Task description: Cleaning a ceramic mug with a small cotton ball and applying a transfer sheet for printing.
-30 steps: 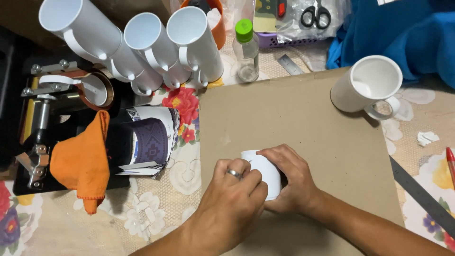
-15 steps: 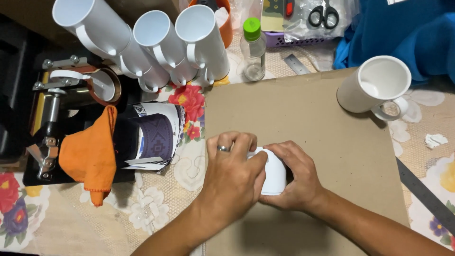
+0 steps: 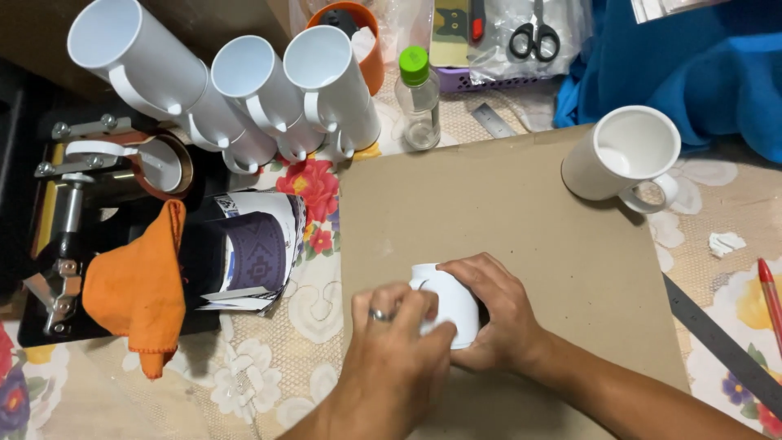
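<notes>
- Both hands close around a white mug (image 3: 446,303) that lies on its side on the brown cardboard sheet (image 3: 505,204), near the sheet's near edge and a little left of its middle.
- The left hand (image 3: 399,342), with a ring on one finger, covers the mug's near left side, fingers curled over it and pressing on its wall.
- The right hand (image 3: 497,314) cups the mug from the right and far side, fingers wrapped over the top, holding it firmly.
- Only a strip of the mug's white wall shows between the two hands; whether anything lies under the fingers I cannot tell.
- A second white mug (image 3: 623,155) stands upright at the far right corner of the cardboard, handle turned toward the near side.
- Three more white mugs (image 3: 244,90) lean tilted in a row at the far left, mouths up and to the left.
- A small clear bottle with a green cap (image 3: 417,98) stands just beyond the cardboard's far edge.
- To the left sits a black mug press (image 3: 73,195) with an orange cloth (image 3: 138,281) draped over it and a curled printed sheet (image 3: 261,248) just beside the cloth.
- Scissors (image 3: 533,33) lie at the far edge, with blue fabric (image 3: 692,65) to their right.
- A dark ruler (image 3: 717,342) and a red pen (image 3: 770,297) lie on the floral tablecloth (image 3: 309,326) at the right.
</notes>
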